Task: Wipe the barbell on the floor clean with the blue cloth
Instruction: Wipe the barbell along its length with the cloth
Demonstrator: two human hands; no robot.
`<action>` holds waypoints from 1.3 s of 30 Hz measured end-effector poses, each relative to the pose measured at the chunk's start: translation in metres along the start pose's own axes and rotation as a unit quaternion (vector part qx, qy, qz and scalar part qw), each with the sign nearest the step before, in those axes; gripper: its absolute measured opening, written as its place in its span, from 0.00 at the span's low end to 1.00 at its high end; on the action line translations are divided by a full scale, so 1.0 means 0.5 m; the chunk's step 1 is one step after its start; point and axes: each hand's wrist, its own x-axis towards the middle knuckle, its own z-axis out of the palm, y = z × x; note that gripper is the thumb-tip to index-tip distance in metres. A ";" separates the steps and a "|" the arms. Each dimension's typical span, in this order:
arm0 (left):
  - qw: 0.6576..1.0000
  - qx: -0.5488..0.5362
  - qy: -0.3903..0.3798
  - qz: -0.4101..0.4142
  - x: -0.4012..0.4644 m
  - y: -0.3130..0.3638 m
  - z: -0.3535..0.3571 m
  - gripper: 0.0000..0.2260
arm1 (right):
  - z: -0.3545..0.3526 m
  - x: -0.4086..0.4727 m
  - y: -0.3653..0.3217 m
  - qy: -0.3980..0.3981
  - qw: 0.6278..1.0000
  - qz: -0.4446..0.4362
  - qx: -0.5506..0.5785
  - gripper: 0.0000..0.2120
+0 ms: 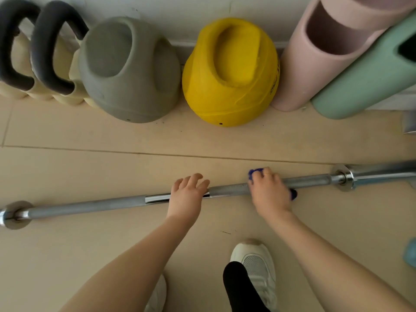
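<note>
A long steel barbell lies across the beige tiled floor, left collar near the left edge, right collar and sleeve at the right edge. My right hand is closed over the shaft right of centre, gripping the blue cloth, which shows above my fingers and below my palm. My left hand rests on the shaft at the middle, fingers spread and extended over it, holding nothing.
Against the wall stand cream kettlebells with black handles, a grey kettlebell, a yellow kettlebell, and pink and green foam rollers. My white shoe is just behind the bar.
</note>
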 end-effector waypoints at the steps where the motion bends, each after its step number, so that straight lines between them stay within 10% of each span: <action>1: 0.999 0.013 0.029 0.027 0.003 0.005 0.003 0.17 | 0.009 -0.005 -0.040 0.011 0.999 -0.027 0.015 0.15; 8: 0.999 0.045 -0.005 0.022 -0.002 0.023 0.023 0.22 | -0.004 -0.009 -0.075 0.005 0.990 -0.144 0.004 0.30; 14: 0.996 0.065 -0.004 0.057 0.027 0.014 0.015 0.18 | 0.012 0.005 -0.001 0.036 0.999 0.008 -0.021 0.13; 21: 0.996 0.046 -0.011 0.075 0.035 0.007 0.009 0.16 | 0.000 0.005 -0.096 0.059 0.987 -0.152 0.002 0.17; 27: 0.998 0.033 -0.012 0.052 0.047 -0.006 0.010 0.24 | 0.007 0.040 0.044 0.047 0.993 0.102 0.023 0.15; 35: 0.996 0.018 -0.064 0.053 0.072 0.000 -0.022 0.30 | 0.010 0.016 -0.025 0.041 0.993 -0.113 0.009 0.29; 39: 0.996 0.008 -0.085 0.014 0.079 0.002 -0.024 0.29 | -0.009 0.058 0.115 0.028 0.999 0.038 -0.002 0.24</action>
